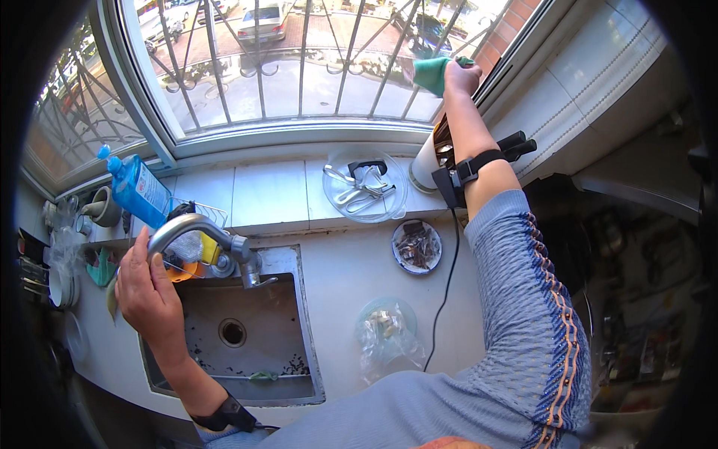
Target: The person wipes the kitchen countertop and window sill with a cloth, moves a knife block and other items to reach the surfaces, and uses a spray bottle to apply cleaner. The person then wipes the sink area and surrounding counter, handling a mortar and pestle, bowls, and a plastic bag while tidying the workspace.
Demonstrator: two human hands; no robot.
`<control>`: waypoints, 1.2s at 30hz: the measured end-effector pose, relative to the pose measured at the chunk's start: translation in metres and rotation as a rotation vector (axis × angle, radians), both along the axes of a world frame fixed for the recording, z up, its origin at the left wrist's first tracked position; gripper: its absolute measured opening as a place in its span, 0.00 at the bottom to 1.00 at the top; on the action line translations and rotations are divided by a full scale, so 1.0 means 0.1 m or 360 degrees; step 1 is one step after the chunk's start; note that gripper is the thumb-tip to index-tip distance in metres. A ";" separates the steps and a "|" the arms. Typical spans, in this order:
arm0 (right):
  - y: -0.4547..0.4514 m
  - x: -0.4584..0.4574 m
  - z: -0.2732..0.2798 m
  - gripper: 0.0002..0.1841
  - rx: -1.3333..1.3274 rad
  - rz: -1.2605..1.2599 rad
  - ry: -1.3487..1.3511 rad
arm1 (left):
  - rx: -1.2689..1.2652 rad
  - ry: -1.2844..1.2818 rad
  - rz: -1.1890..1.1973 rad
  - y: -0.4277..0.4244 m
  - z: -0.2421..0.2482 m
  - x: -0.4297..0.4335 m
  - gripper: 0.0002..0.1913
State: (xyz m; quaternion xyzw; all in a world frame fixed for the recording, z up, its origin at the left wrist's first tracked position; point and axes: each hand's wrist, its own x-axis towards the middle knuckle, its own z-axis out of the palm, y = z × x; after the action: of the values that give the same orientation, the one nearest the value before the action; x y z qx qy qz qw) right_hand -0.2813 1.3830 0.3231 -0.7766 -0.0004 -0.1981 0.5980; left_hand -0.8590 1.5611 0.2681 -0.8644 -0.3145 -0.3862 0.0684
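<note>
My right hand (464,77) is stretched out to the far right of the window, closed around a green cloth (432,76). The cloth hangs to the left of my fist, before the window glass (336,62); whether it touches the pane I cannot tell. On the left, my left hand (147,286) rests at the curved metal spout of the faucet (190,224), thumb and fingers around its end. Beneath lies a steel sink (263,325) with dark scraps around its drain and a green scrap at its front edge.
On the tiled sill stand a blue detergent bottle (140,188), a clear plastic lid (395,207) holding metal tools, and a white utensil holder (424,165) beneath my right forearm. A small bowl (440,247) and a plastic bag (387,342) lie on the counter. A black cable (447,292) hangs from my right wrist strap.
</note>
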 end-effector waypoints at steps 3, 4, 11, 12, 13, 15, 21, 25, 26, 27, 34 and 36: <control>0.33 -0.26 -0.02 0.20 -0.0117 0.0258 0.0089 | 0.0013 -0.0002 0.0011 -0.01 -0.01 0.00 0.16; 0.59 -0.38 -0.07 0.20 -0.0244 0.0274 -0.0037 | 0.0017 -0.0004 0.0012 -0.01 0.00 0.01 0.16; 0.71 -0.12 -0.02 0.14 -0.0192 0.0441 -0.0863 | 0.0018 0.0004 -0.0041 -0.02 0.03 0.01 0.16; 0.47 0.06 0.11 0.11 0.0017 0.0338 -0.0705 | 0.0007 -0.0005 -0.0044 -0.02 0.02 0.00 0.16; 0.16 0.23 0.25 0.10 -0.0023 0.0049 -0.0711 | -0.0004 -0.0016 -0.0045 -0.02 0.02 0.00 0.16; -0.24 0.45 0.45 0.10 0.0239 -0.0162 -0.0501 | -0.0001 -0.0037 -0.0043 -0.01 0.01 0.01 0.16; 0.44 0.25 0.17 0.35 0.1252 -0.0278 -0.0476 | 0.0037 -0.0040 -0.0060 -0.01 0.04 0.02 0.16; 1.09 -0.16 -0.52 0.33 0.0100 -0.0438 0.0345 | -0.0008 -0.0040 -0.0033 -0.03 0.05 0.02 0.16; 1.19 -0.25 -0.67 0.32 0.0434 -0.0433 0.0518 | 0.0004 -0.0061 -0.0034 -0.03 0.04 0.02 0.16; 1.29 -0.34 -0.80 0.32 0.0832 -0.0472 0.0684 | 0.0003 -0.0069 -0.0035 -0.02 0.04 0.02 0.16; 2.48 -1.30 -1.28 0.42 0.1083 0.0194 0.0271 | 0.0061 -0.0099 -0.0023 -0.01 0.03 0.02 0.16; 2.78 -1.77 -1.37 0.41 -0.0275 0.0403 -0.0825 | 0.0047 -0.0102 -0.0023 -0.01 0.04 0.02 0.17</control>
State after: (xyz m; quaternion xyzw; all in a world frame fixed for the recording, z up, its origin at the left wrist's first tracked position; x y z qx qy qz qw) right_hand -0.4583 1.6612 0.1861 -0.7418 -0.2667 -0.3129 0.5297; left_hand -0.8568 1.5598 0.2718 -0.8527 -0.3046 -0.4188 0.0683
